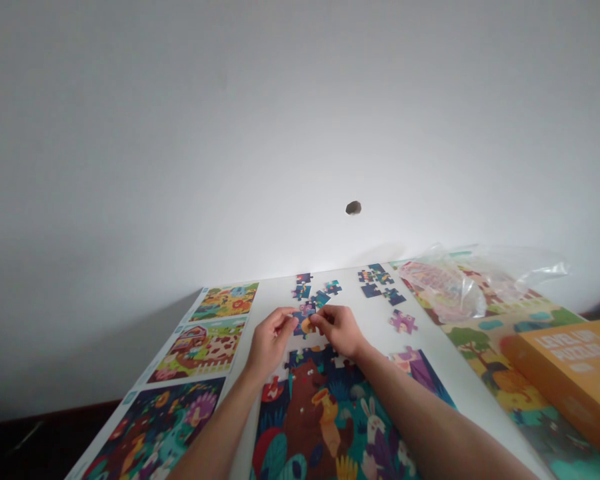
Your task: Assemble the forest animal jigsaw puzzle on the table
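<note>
My left hand (pixel 271 339) pinches the left edge of a small joined cluster of jigsaw puzzle pieces (pixel 304 322), dark blue with pink and orange parts. My right hand (pixel 341 329) has its thumb and forefinger closed on the cluster's right side. Fingertips cover part of it. Just below lies a partly assembled puzzle (pixel 307 413) with a brown bear and a white rabbit, its top edge uneven. Loose pieces (pixel 303 291) lie beyond my hands, and another group (pixel 380 280) sits to the far right. A pink-purple piece (pixel 403 321) rests right of my right hand.
A picture sheet (pixel 200 350) with several printed scenes runs along the table's left side. On the right are a crumpled clear plastic bag (pixel 455 287), a colourful printed sheet (pixel 500 333) and an orange puzzle box (pixel 575 367). The white wall (pixel 290 133) behind has a hole (pixel 353 208).
</note>
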`<state>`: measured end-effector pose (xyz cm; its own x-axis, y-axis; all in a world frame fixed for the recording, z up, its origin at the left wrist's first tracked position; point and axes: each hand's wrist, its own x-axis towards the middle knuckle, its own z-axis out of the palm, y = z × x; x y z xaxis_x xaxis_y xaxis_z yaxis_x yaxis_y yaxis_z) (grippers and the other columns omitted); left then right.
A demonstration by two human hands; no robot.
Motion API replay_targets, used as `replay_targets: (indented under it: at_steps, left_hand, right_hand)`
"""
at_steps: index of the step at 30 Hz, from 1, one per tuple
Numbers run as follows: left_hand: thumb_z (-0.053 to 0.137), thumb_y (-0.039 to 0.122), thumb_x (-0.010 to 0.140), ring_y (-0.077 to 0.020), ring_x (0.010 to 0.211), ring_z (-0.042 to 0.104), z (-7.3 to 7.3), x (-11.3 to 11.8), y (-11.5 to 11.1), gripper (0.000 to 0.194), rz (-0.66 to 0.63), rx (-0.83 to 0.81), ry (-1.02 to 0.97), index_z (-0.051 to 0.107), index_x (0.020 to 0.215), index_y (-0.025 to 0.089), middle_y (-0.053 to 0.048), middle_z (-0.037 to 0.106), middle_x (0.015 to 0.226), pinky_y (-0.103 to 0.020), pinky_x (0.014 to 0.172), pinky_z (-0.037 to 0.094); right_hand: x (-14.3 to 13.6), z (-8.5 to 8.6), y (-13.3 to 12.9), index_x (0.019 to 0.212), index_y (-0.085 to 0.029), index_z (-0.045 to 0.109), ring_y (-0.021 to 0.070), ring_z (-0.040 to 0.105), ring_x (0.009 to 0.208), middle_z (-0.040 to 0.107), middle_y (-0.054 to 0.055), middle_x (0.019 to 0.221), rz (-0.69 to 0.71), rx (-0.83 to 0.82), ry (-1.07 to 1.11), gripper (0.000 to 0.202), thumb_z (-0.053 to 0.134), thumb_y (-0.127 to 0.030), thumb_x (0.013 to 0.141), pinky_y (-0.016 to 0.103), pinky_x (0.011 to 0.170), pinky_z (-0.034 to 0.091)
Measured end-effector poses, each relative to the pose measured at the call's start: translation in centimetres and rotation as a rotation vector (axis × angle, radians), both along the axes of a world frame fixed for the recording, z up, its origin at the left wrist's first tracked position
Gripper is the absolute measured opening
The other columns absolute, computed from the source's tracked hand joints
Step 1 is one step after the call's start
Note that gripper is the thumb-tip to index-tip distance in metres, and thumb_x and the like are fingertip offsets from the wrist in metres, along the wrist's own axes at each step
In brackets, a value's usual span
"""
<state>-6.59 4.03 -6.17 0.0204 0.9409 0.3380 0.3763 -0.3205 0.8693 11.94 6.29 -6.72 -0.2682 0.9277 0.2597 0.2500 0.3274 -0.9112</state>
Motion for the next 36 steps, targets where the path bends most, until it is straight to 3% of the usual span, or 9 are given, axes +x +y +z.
replay_targets:
  at_steps: [6, 10, 13, 16, 18, 22, 26, 31, 36]
  left_hand:
    - [0.061, 0.036, 0.085, -0.0158, 0.075, 0.061, 0.4, 0.0, -0.5, 0.039, -0.115, -0.038, -0.049, 0.061, 0.118, 0.017, -0.001, 0.066, 0.079, -0.023, 0.069, 0.046]
    - [0.059, 0.038, 0.087, -0.0169, 0.080, 0.063, -0.1, 0.0, -0.3, 0.043, -0.066, -0.017, 0.008, 0.061, 0.124, 0.016, -0.004, 0.070, 0.091, -0.025, 0.073, 0.049]
    - [0.059, 0.040, 0.086, -0.0180, 0.084, 0.065, -0.6, -0.1, 0.1, 0.043, 0.013, 0.033, 0.049, 0.064, 0.123, 0.017, -0.006, 0.072, 0.098, -0.027, 0.077, 0.050]
    - [0.061, 0.041, 0.085, -0.0171, 0.076, 0.065, -0.6, -0.1, 0.3, 0.042, 0.098, 0.057, 0.033, 0.065, 0.119, 0.016, -0.005, 0.073, 0.089, -0.026, 0.071, 0.051]
    - [0.061, 0.040, 0.085, -0.0167, 0.074, 0.065, -0.6, -0.1, 0.3, 0.039, 0.081, 0.042, 0.038, 0.067, 0.115, 0.016, -0.004, 0.073, 0.085, -0.025, 0.068, 0.051]
    - [0.059, 0.037, 0.088, -0.0181, 0.086, 0.066, -0.6, -0.2, 0.3, 0.029, 0.024, 0.076, 0.105, 0.072, 0.108, 0.020, -0.006, 0.074, 0.100, -0.026, 0.076, 0.051]
    - [0.056, 0.037, 0.090, -0.0184, 0.088, 0.065, -0.9, -0.3, 0.3, 0.030, -0.022, 0.118, 0.148, 0.072, 0.110, 0.021, -0.006, 0.073, 0.101, -0.027, 0.078, 0.051]
    - [0.056, 0.040, 0.089, -0.0175, 0.082, 0.064, -1.3, -0.4, 0.4, 0.036, 0.055, 0.069, 0.180, 0.068, 0.117, 0.021, -0.006, 0.072, 0.099, -0.027, 0.074, 0.049]
    - [0.056, 0.039, 0.089, -0.0150, 0.072, 0.059, -1.1, -0.4, 0.2, 0.035, 0.050, 0.085, 0.221, 0.068, 0.117, 0.020, -0.004, 0.072, 0.091, -0.025, 0.067, 0.046]
  right_hand:
    - [0.1, -0.2, 0.3, 0.066, -0.015, 0.063, 0.0091, 0.044, 0.048, 0.052, -0.002, 0.051, -0.023, -0.044, 0.086, 0.042, 0.055, -0.051, 0.087, 0.020, 0.048, 0.032]
    - [0.1, -0.2, 0.4, 0.074, -0.016, 0.065, 0.0110, 0.051, 0.053, 0.063, 0.001, 0.062, -0.022, -0.025, 0.123, 0.037, 0.057, -0.051, 0.085, 0.022, 0.050, 0.037]
    - [0.0, 0.1, 0.2, 0.078, -0.017, 0.062, 0.0136, 0.058, 0.058, 0.068, 0.003, 0.068, 0.020, -0.071, 0.188, 0.030, 0.062, -0.047, 0.082, 0.023, 0.055, 0.043]
    - [0.0, 0.3, 0.0, 0.073, -0.017, 0.057, 0.0157, 0.063, 0.060, 0.069, 0.004, 0.065, 0.063, -0.136, 0.264, 0.026, 0.063, -0.042, 0.079, 0.024, 0.057, 0.045]
    - [0.1, 0.4, -0.1, 0.071, -0.017, 0.056, 0.0162, 0.064, 0.060, 0.070, 0.004, 0.065, 0.070, -0.169, 0.300, 0.024, 0.064, -0.039, 0.078, 0.025, 0.058, 0.045]
    - [0.2, 0.1, 0.1, 0.066, -0.016, 0.059, 0.0135, 0.059, 0.057, 0.068, 0.004, 0.063, 0.038, -0.156, 0.217, 0.025, 0.060, -0.037, 0.080, 0.023, 0.056, 0.043]
    - [0.2, -0.5, 0.5, 0.081, -0.016, 0.066, 0.0105, 0.053, 0.054, 0.065, 0.000, 0.067, -0.001, -0.054, 0.146, 0.018, 0.062, -0.034, 0.079, 0.021, 0.051, 0.038]
    - [0.2, -0.9, 0.8, 0.077, -0.016, 0.062, 0.0113, 0.053, 0.057, 0.062, 0.000, 0.067, -0.042, -0.027, 0.165, 0.014, 0.062, -0.031, 0.077, 0.022, 0.054, 0.040]
    - [0.2, -0.9, 0.8, 0.075, -0.017, 0.060, 0.0124, 0.054, 0.057, 0.062, 0.000, 0.065, -0.066, -0.058, 0.202, 0.014, 0.063, -0.031, 0.074, 0.022, 0.054, 0.040]
